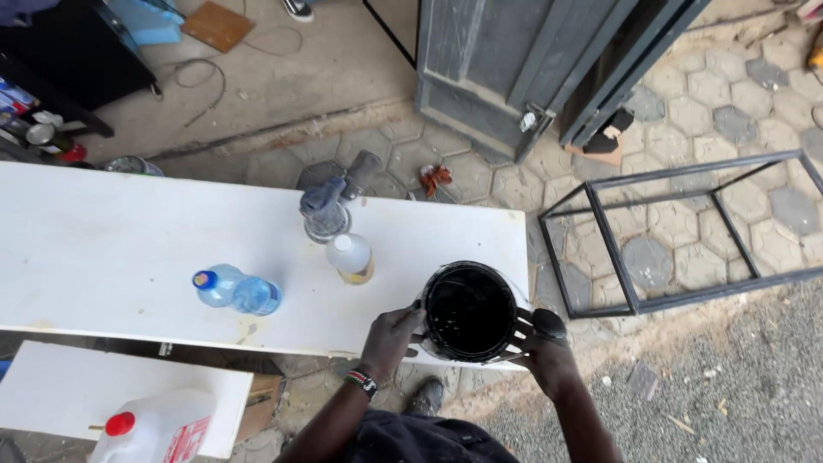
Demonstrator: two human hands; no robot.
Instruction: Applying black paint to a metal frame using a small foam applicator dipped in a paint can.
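Note:
An open black paint can (469, 311) full of dark liquid stands near the right end of a white board table (111, 249). My left hand (391, 339), with a beaded band at the wrist, grips the can's left side. On the can's right side my right hand (542, 343) holds it too, fingers spread along the rim, paint on them. Both hands clasp the can from the near edge of the table.
On the table stand a clear bottle with a blue cap (236, 290), a small bottle with a white cap (350, 256) and a spray gun with cup (330, 206). A black metal frame (677, 223) sits on the pavers at right. A white jug with red cap (154, 429) is lower left.

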